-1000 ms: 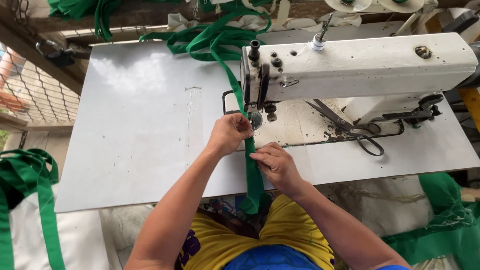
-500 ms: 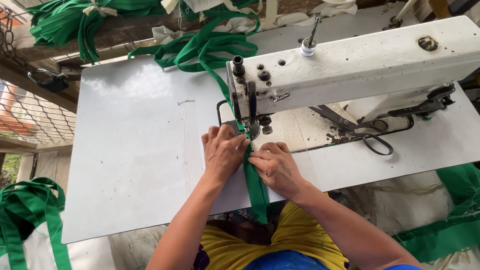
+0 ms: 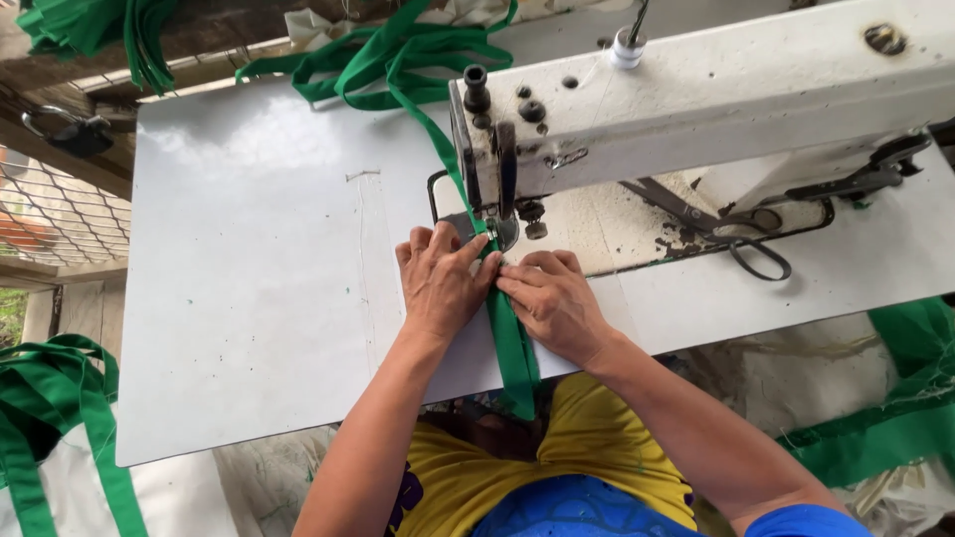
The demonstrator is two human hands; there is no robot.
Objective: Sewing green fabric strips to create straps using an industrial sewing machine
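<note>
Pressing down on a green strap (image 3: 515,348) with both hands at my old white sewing machine (image 3: 696,99), so that's the landmark for everything here. My left hand (image 3: 441,283) lies flat, fingers together, on the table (image 3: 249,298) just left of the machine's needle end, with the fingertips pushing the strap edge right at the presser foot (image 3: 494,231). My right hand (image 3: 552,303) is flat too, palm down, just in front of the needle end, its fingertips meeting the left ones over the strap. Neither hand is gripping anything, they're just pinning the strap to the table.

The strap itself runs from under the needle end toward me, between my hands, and drops off the front edge of the table down onto my yellow shirt (image 3: 557,467). Behind the needle end it carries on up and away into a loose pile of more green strap (image 3: 388,55) at the far left of the machine.

Under the machine's arm, to the right of the needle, there's a pair of dark scissors (image 3: 741,239) lying on the grubby machine bed. Way off to the left of the machine, past the table edge, there's a bundle of green straps (image 3: 50,408) hanging low, and another green bunch (image 3: 95,25) up at the far corner. Some green fabric (image 3: 895,398) sits down below the right end of the machine too.
</note>
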